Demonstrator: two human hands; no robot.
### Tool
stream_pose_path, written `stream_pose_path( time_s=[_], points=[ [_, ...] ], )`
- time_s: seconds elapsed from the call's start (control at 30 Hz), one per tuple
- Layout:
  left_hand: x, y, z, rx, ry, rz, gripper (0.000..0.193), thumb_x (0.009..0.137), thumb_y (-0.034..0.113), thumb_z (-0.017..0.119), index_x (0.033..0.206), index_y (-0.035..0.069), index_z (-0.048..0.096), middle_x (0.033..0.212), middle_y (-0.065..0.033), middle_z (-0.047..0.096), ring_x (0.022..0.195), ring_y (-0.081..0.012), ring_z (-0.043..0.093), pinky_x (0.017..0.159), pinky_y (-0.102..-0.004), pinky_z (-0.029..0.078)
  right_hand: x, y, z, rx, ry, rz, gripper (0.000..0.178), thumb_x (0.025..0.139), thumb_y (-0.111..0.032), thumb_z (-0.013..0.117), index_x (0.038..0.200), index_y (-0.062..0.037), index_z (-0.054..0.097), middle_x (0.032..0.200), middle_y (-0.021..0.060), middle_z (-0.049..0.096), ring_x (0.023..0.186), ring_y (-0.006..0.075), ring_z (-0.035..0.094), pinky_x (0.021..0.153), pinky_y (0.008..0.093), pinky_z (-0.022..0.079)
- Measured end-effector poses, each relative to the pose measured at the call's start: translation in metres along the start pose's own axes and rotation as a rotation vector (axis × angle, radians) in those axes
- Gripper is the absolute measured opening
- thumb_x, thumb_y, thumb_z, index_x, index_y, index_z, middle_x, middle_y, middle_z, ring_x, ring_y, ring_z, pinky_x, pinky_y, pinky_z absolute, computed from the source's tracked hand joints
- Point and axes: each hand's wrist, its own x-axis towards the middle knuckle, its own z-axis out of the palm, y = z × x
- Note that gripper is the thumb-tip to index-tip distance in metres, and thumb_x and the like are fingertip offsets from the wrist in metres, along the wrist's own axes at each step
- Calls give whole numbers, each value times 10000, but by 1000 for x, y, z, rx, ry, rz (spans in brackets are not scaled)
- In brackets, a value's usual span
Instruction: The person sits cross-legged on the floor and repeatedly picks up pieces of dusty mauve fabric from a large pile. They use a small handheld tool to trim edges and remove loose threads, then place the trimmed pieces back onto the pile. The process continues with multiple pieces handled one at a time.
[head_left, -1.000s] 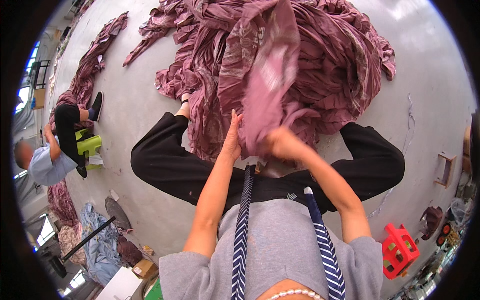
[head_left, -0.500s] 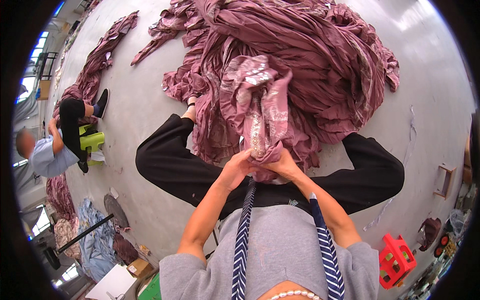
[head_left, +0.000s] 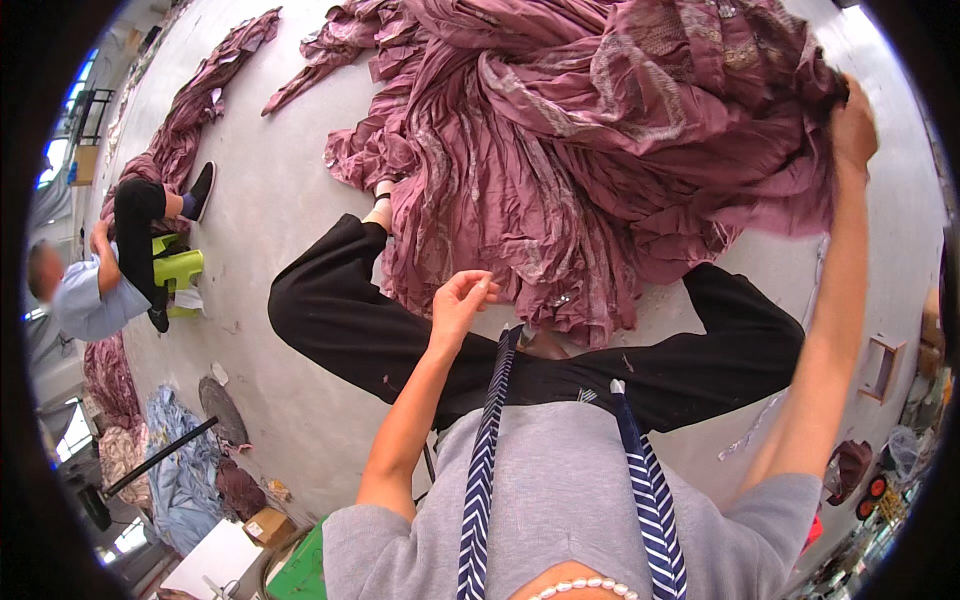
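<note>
A large heap of mauve-pink fabric [head_left: 560, 190] with pale sparkly patterned bands lies on the floor between my spread legs. Stretched far out to the right, my right hand [head_left: 853, 128] is closed on the right edge of this fabric, which hangs raised and slightly blurred beside it. My left hand [head_left: 462, 306] is in the air near the heap's front edge, apart from the cloth, with thumb and fingers pinched together. Whether anything small sits between those fingertips cannot be made out. Two striped navy straps [head_left: 492, 450] run down my front.
At the left a person [head_left: 95, 285] sits on a green stool [head_left: 180, 268] by a long twist of similar fabric [head_left: 185, 130]. Light blue cloth [head_left: 185, 470], a cardboard box [head_left: 268, 525] and a black pole [head_left: 160, 460] are lower left. A small wooden frame [head_left: 882, 368] stands right.
My right hand has swung out to the far right, carrying the fabric from my lap onto the heap's right side. My left hand has let go of the cloth and drawn slightly left.
</note>
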Motion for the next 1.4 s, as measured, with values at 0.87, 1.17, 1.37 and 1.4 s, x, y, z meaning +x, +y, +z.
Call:
stream_pose_path(
  time_s=[0.87, 1.17, 1.37, 1.4],
  points=[
    [114, -70, 2, -60, -35, -199, 140, 820, 153, 570, 858, 26, 616, 812, -41, 635, 694, -146, 594, 588, -268, 468, -379, -247, 32, 1588, -1269, 936, 140, 810, -127, 590, 824, 9, 558, 674, 49, 612, 506, 71, 515, 440, 204, 383],
    [99, -17, -8, -304, 59, -129, 154, 869, 224, 568, 851, 71, 561, 864, -97, 644, 798, -208, 649, 560, -287, 533, -333, -217, 15, 1913, -1121, 1245, 139, 829, -183, 638, 819, -102, 526, 668, -4, 577, 518, 57, 525, 397, 168, 331],
    [63, -20, 47, 507, -166, 316, 835, 616, 288, 820, 1282, 5, 403, 1198, -156, 517, 1131, -237, 496, 897, -351, 443, -323, -235, -6, 1997, -1153, 1322, 117, 832, -184, 631, 810, -121, 535, 661, -13, 578, 512, 57, 523, 395, 167, 327],
    [58, -25, 56, 546, -148, 418, 932, 583, 306, 834, 1326, 21, 348, 1245, -163, 479, 1161, -254, 470, 937, -362, 409, -320, -240, -11, 2014, -1172, 1288, 107, 835, -180, 627, 819, -110, 547, 665, -11, 581, 508, 56, 520, 399, 161, 327]
  ],
)
